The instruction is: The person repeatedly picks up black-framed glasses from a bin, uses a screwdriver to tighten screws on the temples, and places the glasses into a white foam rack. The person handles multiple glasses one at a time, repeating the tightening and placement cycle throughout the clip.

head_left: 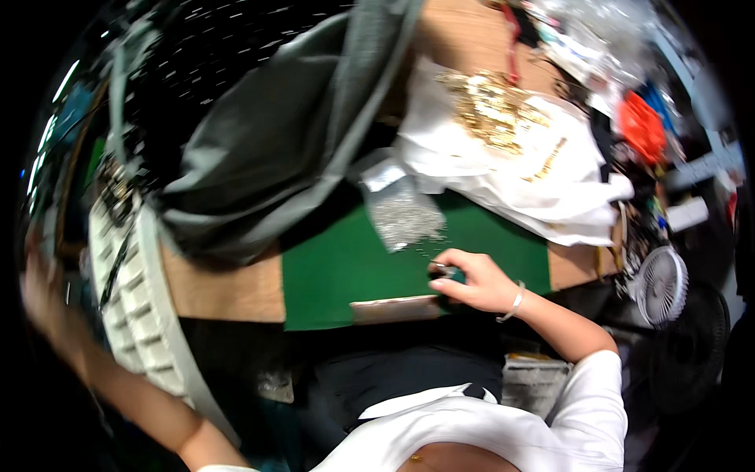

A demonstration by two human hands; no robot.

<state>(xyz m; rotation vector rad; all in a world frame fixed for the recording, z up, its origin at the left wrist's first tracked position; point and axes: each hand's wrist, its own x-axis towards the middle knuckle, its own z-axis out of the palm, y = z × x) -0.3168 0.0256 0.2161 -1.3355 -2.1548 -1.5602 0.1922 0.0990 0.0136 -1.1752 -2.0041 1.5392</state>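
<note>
Over the green mat [330, 275], my right hand [484, 285] is closed around a small tool with a teal handle [451, 274]; its dark tip shows, but my fingers hide most of it. Just beyond lies a clear plastic bag [401, 212] of tiny silvery pieces, some spilled at its near corner. Far out to the left, my left hand [49, 295] is raised beside a white ribbed plastic rack [145, 307]. Motion smears its fingers. A flat brownish strip [393, 309] lies along the mat's near edge.
Grey cloth [267, 149] and black material with silvery dashes [212, 55] cover the back left. Shiny gold pieces [495, 110] rest on a white bag [472, 165] at the back right. Plastic bags and a red bundle [642, 127] crowd the right, near a white fan [662, 285].
</note>
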